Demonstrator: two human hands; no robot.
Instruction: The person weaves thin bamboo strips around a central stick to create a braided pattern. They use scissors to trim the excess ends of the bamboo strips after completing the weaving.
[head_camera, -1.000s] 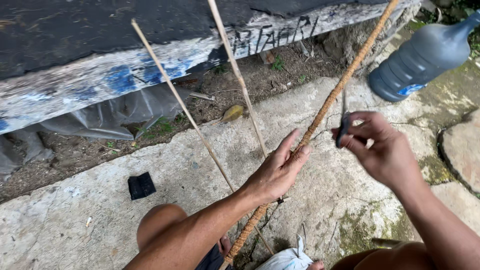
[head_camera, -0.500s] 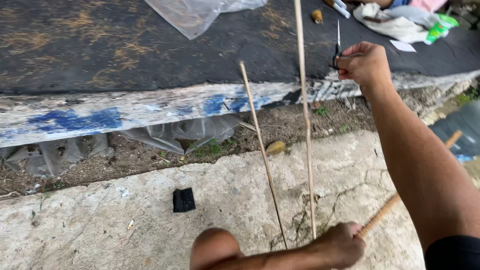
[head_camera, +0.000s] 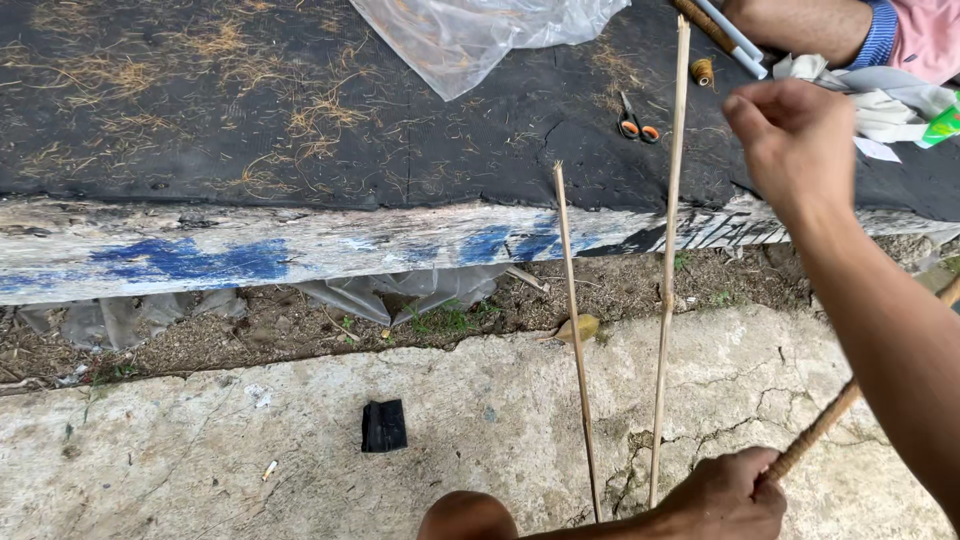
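Left hand (head_camera: 725, 497) sits at the bottom edge, fingers curled shut around the lower ends of two thin bamboo sticks (head_camera: 663, 290) and a twine-wrapped rod (head_camera: 815, 432). The sticks rise nearly upright from that fist, side by side but apart, the longer one on the right reaching up past the dark mat (head_camera: 300, 110), the shorter one (head_camera: 573, 330) ending just at the mat's front edge. The wrapped rod slants away to the right, passing behind the right forearm. Right hand (head_camera: 795, 145) is raised over the mat's right part, just right of the long stick's upper section, fingers bunched loosely together; cannot tell if it pinches anything, nothing visible in it, and it looks clear of the stick. Small orange-handled scissors (head_camera: 636, 121) lie on the mat between the two stick tops, near the right hand. A spool of tan twine (head_camera: 704, 71) lies just beyond them. Clear plastic sheet (head_camera: 470, 35) is crumpled at the top centre. Weathered plank with blue paint (head_camera: 250, 255) fronts the mat. Below, cracked concrete slab (head_camera: 200, 450) with a small black square scrap (head_camera: 384, 425) lying on it. Another person's arm with a striped cuff (head_camera: 830, 25) shows at top right, beside white cloth (head_camera: 880, 95).
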